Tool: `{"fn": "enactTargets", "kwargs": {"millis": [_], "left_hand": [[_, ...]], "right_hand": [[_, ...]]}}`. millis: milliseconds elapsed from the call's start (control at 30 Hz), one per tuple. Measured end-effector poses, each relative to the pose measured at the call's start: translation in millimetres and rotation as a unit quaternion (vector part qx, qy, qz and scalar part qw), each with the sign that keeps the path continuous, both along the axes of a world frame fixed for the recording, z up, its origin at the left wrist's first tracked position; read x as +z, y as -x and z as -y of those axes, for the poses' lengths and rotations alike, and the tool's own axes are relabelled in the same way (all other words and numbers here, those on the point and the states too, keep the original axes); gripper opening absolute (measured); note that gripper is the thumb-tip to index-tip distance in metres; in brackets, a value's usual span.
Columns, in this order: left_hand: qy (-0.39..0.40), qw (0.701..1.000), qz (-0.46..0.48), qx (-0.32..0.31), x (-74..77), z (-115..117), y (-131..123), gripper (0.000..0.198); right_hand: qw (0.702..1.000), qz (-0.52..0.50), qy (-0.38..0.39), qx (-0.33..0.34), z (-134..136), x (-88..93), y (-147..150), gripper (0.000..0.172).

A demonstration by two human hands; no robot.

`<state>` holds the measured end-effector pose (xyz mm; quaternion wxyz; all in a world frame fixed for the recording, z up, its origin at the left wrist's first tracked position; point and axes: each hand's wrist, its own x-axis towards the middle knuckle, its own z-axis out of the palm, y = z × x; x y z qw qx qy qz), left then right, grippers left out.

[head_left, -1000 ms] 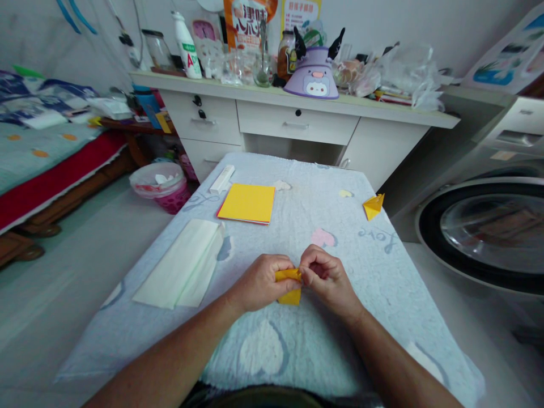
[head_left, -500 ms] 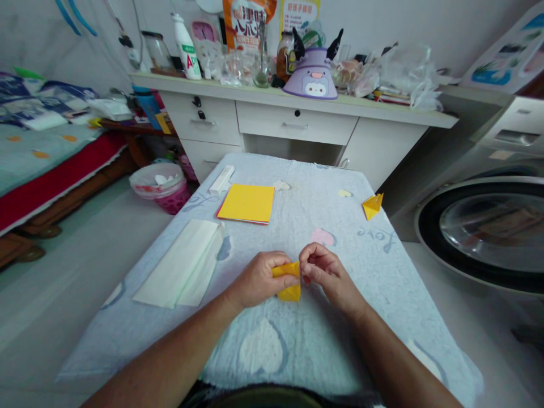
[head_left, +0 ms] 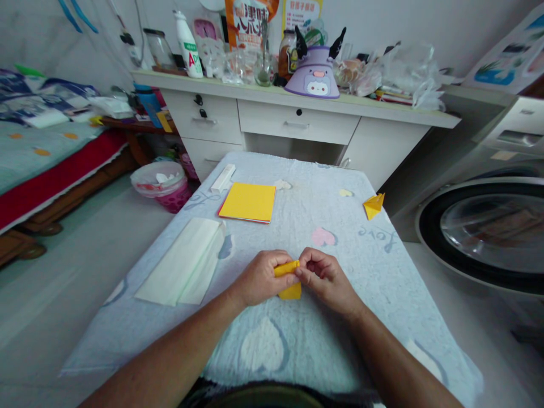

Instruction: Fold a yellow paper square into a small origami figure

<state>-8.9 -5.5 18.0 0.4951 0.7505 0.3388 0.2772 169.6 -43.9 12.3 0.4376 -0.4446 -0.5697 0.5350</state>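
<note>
A small folded piece of yellow paper (head_left: 290,291) is held just above the cloth-covered table, in front of me. My left hand (head_left: 264,279) is closed around its left side, thumb in front and fingers behind, hiding part of it. My right hand (head_left: 325,279) pinches the paper's upper right edge between thumb and forefinger, the other fingers curled. Ahead and to the left lies a square stack of coloured paper (head_left: 248,202) with a yellow sheet on top. At the table's right edge stands a folded yellow paper piece (head_left: 374,206) with pointed corners.
A pale folded sheet (head_left: 182,263) lies left on the tablecloth (head_left: 331,351), and a narrow white box (head_left: 223,178) sits near the far left corner. Beyond stands a white cabinet (head_left: 297,122) with a cluttered top. A washing machine (head_left: 488,226) is at right, a pink bin (head_left: 164,187) at left.
My right hand has moved slightly left, from beside the folded paper onto its right edge, and now pinches it. My left hand keeps its hold.
</note>
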Motion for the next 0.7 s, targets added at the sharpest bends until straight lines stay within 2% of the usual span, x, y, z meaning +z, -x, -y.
{"fn": "enactTargets", "kwargs": {"millis": [400, 533, 633, 700], "left_hand": [[-0.001, 0.999, -0.027, -0.023, -3.1, -3.5, -1.7, 0.025], [-0.003, 0.998, -0.043, -0.035, -4.0, -1.8, -4.2, 0.017], [0.006, 1.0, -0.021, -0.006, -5.1, -2.2, -4.2, 0.019], [0.027, 0.999, 0.024, 0.033, -4.8, -3.2, -2.9, 0.023]], "right_hand": [[0.998, -0.012, -0.059, -0.012, 0.3, -2.2, 1.5, 0.02], [0.994, -0.067, -0.073, -0.056, -3.7, 0.3, -1.2, 0.017], [0.987, -0.115, -0.063, -0.092, -7.5, 0.5, -5.2, 0.015], [0.988, -0.125, -0.044, -0.08, -8.4, 0.0, -6.2, 0.012]]}}
